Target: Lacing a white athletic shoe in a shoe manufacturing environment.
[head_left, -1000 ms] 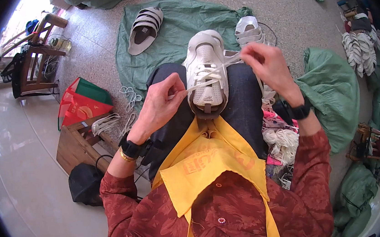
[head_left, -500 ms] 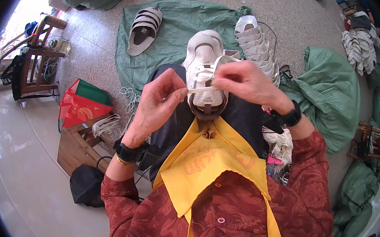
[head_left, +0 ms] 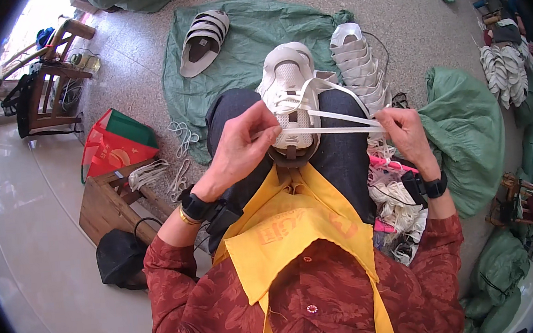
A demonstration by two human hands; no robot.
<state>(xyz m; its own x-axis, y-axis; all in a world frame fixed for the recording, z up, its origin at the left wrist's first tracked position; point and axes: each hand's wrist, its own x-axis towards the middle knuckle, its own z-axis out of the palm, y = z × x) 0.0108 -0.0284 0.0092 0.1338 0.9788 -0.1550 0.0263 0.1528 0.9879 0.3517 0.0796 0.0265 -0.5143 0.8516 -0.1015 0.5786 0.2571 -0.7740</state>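
A white and beige sneaker (head_left: pixel 285 78) rests between my knees, its toe pointing away from me. White shoelace (head_left: pixel 340 130) runs from its eyelets and stretches out to the right over the shoe's tongue. My left hand (head_left: pixel 245 139) pinches the lace near the shoe's left side, thumb against the bent fingers. To the right of the shoe, my right hand (head_left: pixel 408 137) grips the lace between thumb and fingertips, drawing out two nearly parallel strands. A further loop of lace curves from the upper eyelets toward my right hand.
A green sheet (head_left: pixel 247 27) on the floor carries a pale strappy shoe upper (head_left: pixel 206 40) and a stack of uppers (head_left: pixel 353 52). Loose laces (head_left: pixel 395 202) lie right of my leg. At left are a wooden stool (head_left: pixel 113 204) and a red bag (head_left: pixel 114 146).
My right hand has moved right, away from the shoe, pulling the lace out into long strands. My left hand has shifted slightly right, still pinching the lace.
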